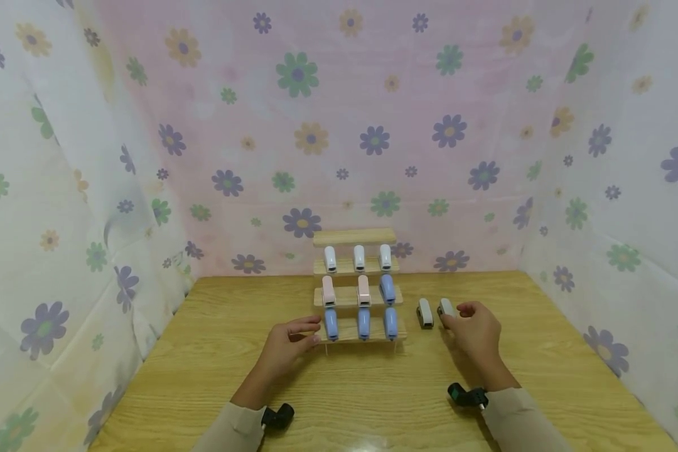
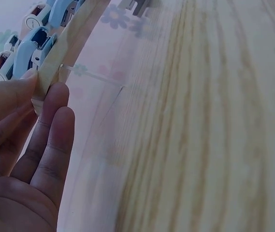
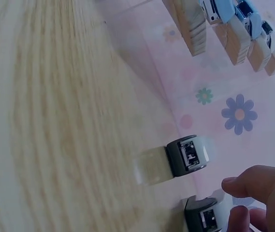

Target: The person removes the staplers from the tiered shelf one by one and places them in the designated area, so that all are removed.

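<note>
A tiered wooden stand (image 1: 346,329) holds several small staplers. My left hand (image 1: 289,342) is at the left end of its lowest shelf; in the left wrist view, the thumb and fingers pinch that wooden shelf end (image 2: 55,72). Three blue staplers (image 1: 364,323) line this shelf. Right of the stand, two white staplers with dark bases rest on the table: a nearer-to-stand stapler (image 1: 425,313) and an outer stapler (image 1: 444,309). Beside the outer one is my right hand (image 1: 477,333), thumb and fingers spread apart at its end; whether they touch is unclear.
On the middle shelf are two pink staplers (image 1: 363,290) and one blue stapler (image 1: 387,289). Above them stand three white staplers (image 1: 359,258), below a bare top shelf (image 1: 354,236). Flowered cloth (image 1: 339,125) encloses the wooden table (image 1: 231,307) at the back and sides.
</note>
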{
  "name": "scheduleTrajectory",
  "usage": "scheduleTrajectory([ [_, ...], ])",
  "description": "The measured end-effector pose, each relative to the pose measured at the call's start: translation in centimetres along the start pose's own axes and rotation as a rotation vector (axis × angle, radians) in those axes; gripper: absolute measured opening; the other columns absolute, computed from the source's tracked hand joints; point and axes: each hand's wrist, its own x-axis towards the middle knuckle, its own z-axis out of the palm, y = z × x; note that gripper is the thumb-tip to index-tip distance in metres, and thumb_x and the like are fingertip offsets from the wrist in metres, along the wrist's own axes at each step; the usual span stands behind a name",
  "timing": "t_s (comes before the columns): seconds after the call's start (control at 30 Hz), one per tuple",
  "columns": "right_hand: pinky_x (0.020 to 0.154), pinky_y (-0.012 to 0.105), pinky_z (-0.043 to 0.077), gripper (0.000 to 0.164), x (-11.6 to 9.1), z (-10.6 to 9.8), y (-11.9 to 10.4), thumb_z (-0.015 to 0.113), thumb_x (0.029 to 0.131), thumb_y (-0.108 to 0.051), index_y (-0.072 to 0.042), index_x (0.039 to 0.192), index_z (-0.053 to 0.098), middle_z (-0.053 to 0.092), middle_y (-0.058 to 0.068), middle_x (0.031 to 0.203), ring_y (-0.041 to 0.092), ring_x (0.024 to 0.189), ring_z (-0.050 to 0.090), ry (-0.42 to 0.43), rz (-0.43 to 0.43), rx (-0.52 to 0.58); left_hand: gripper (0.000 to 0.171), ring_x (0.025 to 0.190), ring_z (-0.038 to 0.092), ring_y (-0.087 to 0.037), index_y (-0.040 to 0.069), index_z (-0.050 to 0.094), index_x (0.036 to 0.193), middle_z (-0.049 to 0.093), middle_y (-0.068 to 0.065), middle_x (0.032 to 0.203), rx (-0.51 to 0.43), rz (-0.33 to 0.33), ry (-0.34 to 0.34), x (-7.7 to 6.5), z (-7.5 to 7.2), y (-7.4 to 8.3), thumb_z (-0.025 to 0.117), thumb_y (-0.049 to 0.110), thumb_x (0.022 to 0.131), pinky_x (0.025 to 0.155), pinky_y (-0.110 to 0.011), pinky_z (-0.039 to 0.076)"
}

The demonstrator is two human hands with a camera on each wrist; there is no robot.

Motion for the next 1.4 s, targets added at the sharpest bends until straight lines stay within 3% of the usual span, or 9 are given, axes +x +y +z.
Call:
scheduleTrajectory([
  [0.17, 0.079, 0.046, 0.056, 0.046, 0.2, -0.2, -0.7, 0.082, 0.089, -0.036, -0.003, 0.118, 0.068, 0.068, 0.019, 0.119, 0.034, 0.098, 0.067, 0.042, -0.059, 0.003, 0.031, 0.108, 0.074, -0.024, -0.002, 0.074, 0.124, 0.063, -0.013, 0.145, -0.005, 0.0, 0.001, -0.1, 0.1, 0.1, 0.076, 0.009, 0.095, 0.085, -0.029, 0.064],
  [0.43, 0.064, 0.032, 0.056, 0.045, 1.0, -0.1, -3.1, 0.082, 0.089, -0.039, -0.006, 0.117, 0.07, 0.07, 0.017, 0.117, 0.024, 0.08, 0.071, 0.055, -0.123, 0.013, 0.032, 0.11, 0.073, -0.028, -0.003, 0.073, 0.125, 0.062, -0.013, 0.146, -0.035, -0.005, -0.004, -0.1, 0.0, 0.3, 0.075, 0.008, 0.095, 0.085, -0.03, 0.064],
  [0.57, 0.059, 0.029, 0.056, 0.041, 1.3, -0.1, -4.6, 0.081, 0.09, -0.037, -0.008, 0.115, 0.07, 0.071, 0.016, 0.115, 0.026, 0.082, 0.072, 0.052, -0.145, 0.034, 0.032, 0.109, 0.073, -0.029, -0.004, 0.072, 0.126, 0.062, -0.013, 0.146, -0.043, -0.008, -0.001, -0.1, 0.0, 0.4, 0.075, 0.008, 0.095, 0.085, -0.03, 0.064],
  [0.77, 0.063, 0.03, 0.056, 0.038, 1.5, 0.0, -7.0, 0.081, 0.09, -0.036, -0.009, 0.116, 0.073, 0.073, 0.013, 0.107, 0.03, 0.09, 0.071, 0.039, -0.172, 0.062, 0.033, 0.111, 0.073, -0.03, -0.005, 0.071, 0.126, 0.062, -0.014, 0.146, -0.062, -0.02, 0.001, -0.1, 0.1, 0.5, 0.075, 0.008, 0.095, 0.085, -0.031, 0.064],
  [1.1, 0.053, 0.027, 0.056, 0.034, 1.7, 0.9, -10.1, 0.077, 0.095, -0.037, -0.011, 0.116, 0.076, 0.075, 0.01, 0.1, 0.025, 0.079, 0.073, 0.037, -0.216, 0.12, 0.032, 0.106, 0.074, -0.024, -0.003, 0.073, 0.124, 0.062, -0.013, 0.146, -0.019, -0.011, 0.005, 0.1, 0.1, 0.2, 0.076, 0.01, 0.095, 0.084, -0.03, 0.064],
  [1.4, 0.051, 0.03, 0.055, 0.043, 1.7, 1.4, -12.6, 0.074, 0.096, -0.042, -0.008, 0.121, 0.076, 0.074, 0.01, 0.097, 0.026, 0.078, 0.072, 0.037, -0.27, 0.178, 0.031, 0.108, 0.074, -0.025, 0.0, 0.074, 0.124, 0.062, -0.012, 0.146, -0.051, -0.021, 0.001, 0.0, 0.0, 0.2, 0.076, 0.009, 0.095, 0.086, -0.032, 0.064],
])
